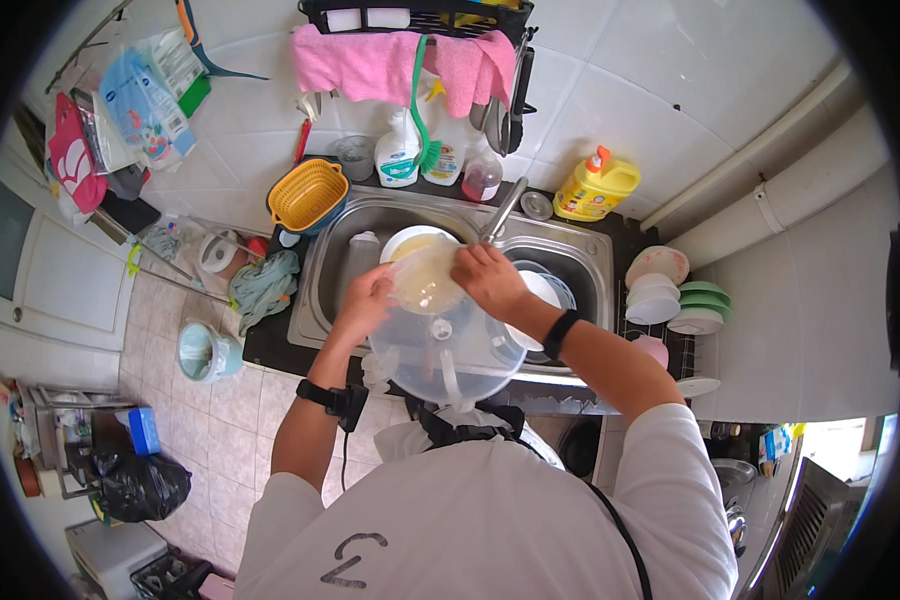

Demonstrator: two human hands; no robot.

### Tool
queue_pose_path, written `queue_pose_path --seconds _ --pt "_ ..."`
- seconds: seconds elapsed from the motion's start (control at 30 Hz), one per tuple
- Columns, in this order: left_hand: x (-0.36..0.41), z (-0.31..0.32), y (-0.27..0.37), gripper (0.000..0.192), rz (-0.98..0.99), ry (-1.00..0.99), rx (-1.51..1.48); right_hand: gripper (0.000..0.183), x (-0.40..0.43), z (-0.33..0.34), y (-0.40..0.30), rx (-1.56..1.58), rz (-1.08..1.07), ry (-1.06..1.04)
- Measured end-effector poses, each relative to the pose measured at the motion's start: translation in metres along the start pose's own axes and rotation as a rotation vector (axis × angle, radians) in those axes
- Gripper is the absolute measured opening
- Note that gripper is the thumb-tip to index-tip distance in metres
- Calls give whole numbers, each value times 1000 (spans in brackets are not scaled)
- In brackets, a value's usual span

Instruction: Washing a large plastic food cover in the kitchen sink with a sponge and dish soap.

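Observation:
A translucent round plastic dish or lid (429, 289), wet and shiny, is held tilted over the left basin (328, 266) of the steel sink. My left hand (366, 301) grips its left rim. My right hand (491, 279) is at its upper right edge, fingers bent over the rim. Behind it in the basin is a white bowl (412, 234) with yellowish contents, and a pale translucent bottle (361, 259) stands to its left. Closer to my body is a large translucent plastic piece (412, 360) with a small knob; its exact kind is unclear.
White dishes (538, 292) sit in the right basin below the faucet (504, 211). Spray bottles (399, 154), a yellow detergent jug (596, 187) and a yellow basket (309, 193) line the back ledge. Stacked bowls (652, 296) stand right. A bucket (206, 352) is on the floor left.

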State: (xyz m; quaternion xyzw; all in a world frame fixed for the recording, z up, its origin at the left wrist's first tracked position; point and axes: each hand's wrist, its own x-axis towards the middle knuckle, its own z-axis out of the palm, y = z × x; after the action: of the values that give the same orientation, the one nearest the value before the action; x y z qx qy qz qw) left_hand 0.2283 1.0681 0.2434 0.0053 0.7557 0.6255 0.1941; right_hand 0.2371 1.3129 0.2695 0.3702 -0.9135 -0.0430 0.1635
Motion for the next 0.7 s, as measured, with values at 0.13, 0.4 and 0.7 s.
queue_pose_path --seconds 0.13,0.4,0.7 --pt "7 -21 -9 30 68 150 8 13 -35 1 -26 55 183 -334" --pt "5 -16 -9 33 211 274 44 27 -37 35 -42 316 373 -364" --pt "1 9 -12 29 304 400 35 19 -17 68 -79 757 215 -466"
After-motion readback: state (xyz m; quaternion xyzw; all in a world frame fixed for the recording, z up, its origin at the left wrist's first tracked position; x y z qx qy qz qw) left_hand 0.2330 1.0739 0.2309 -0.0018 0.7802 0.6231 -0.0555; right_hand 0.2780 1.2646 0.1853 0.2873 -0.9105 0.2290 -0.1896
